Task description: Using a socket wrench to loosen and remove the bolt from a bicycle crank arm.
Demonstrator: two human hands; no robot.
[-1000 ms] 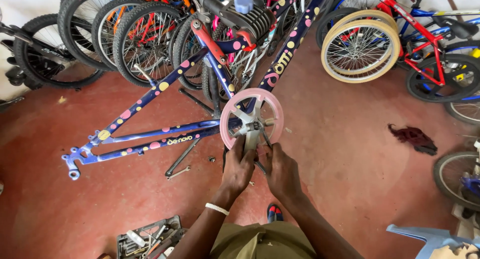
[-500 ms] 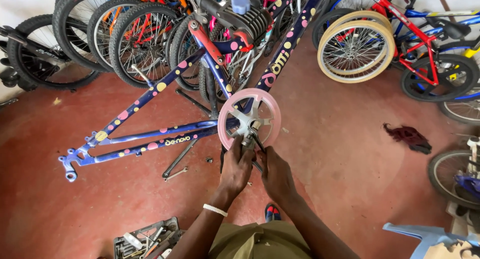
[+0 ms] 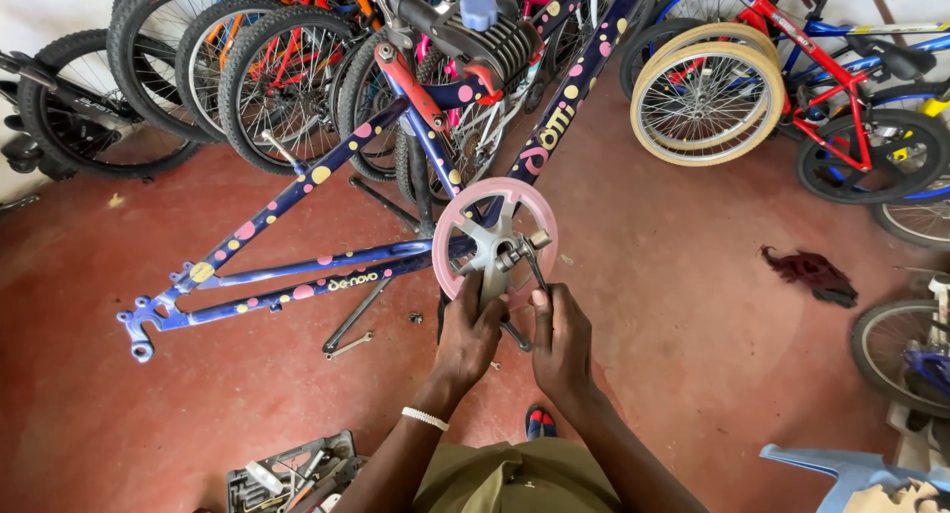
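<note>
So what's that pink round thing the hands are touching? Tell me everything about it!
The pink disc is a chainring guard, plastic by its look, on a blue spotted bike frame. Grey metal spokes and a crank bolt sit at its middle. It faces the camera above the red floor. The left hand grips its lower edge; the right hand holds a thin tool at its hub.

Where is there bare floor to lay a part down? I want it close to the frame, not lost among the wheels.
Bare red floor lies between the pink chainring and the dark rag, and more below the blue frame, above the tool tray. A spanner and small bits lie under the frame. The parked bicycles crowd the top.
</note>
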